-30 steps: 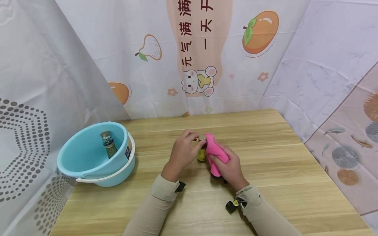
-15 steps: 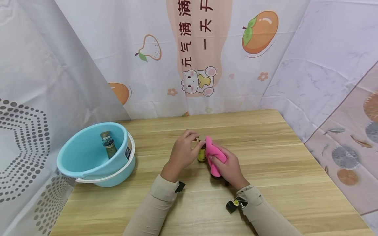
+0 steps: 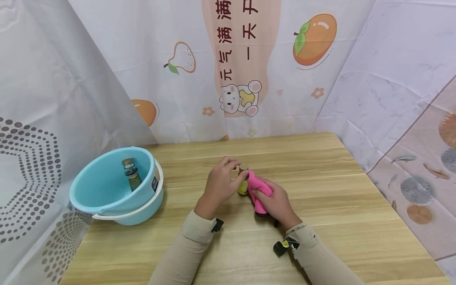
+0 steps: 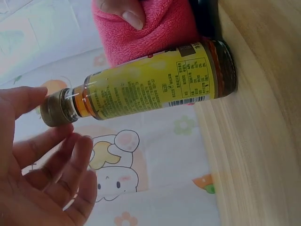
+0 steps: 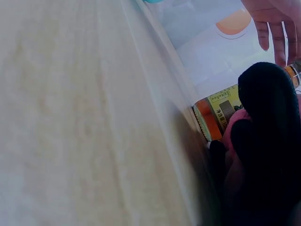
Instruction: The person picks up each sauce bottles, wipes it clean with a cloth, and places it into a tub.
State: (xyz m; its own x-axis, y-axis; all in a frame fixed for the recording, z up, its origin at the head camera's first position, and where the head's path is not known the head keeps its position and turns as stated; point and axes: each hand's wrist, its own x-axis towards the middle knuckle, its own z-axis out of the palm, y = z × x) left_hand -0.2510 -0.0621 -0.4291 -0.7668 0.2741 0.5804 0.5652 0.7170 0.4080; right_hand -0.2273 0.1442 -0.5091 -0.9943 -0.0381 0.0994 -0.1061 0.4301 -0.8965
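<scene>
A small glass bottle (image 4: 150,84) with a yellow label and a brown cap stands upright on the table. My left hand (image 3: 222,178) pinches it at the cap (image 4: 57,109) between thumb and fingers, the other fingers loosely bent. My right hand (image 3: 278,200) grips a folded pink cloth (image 3: 259,194), which lies against the bottle's right side. The terry texture of the cloth shows in the left wrist view. A dark rounded shape (image 5: 273,122) covers much of the right hand in the right wrist view.
At the left stands a light-blue bucket (image 3: 80,190) with a white handle (image 3: 130,216); another dark bottle (image 3: 132,176) leans inside it. The wooden table (image 3: 338,206) backs onto a printed curtain (image 3: 160,23).
My right hand has drawn the pink cloth slightly down along the bottle, and its top edge sits lower. The left hand has stayed at the cap.
</scene>
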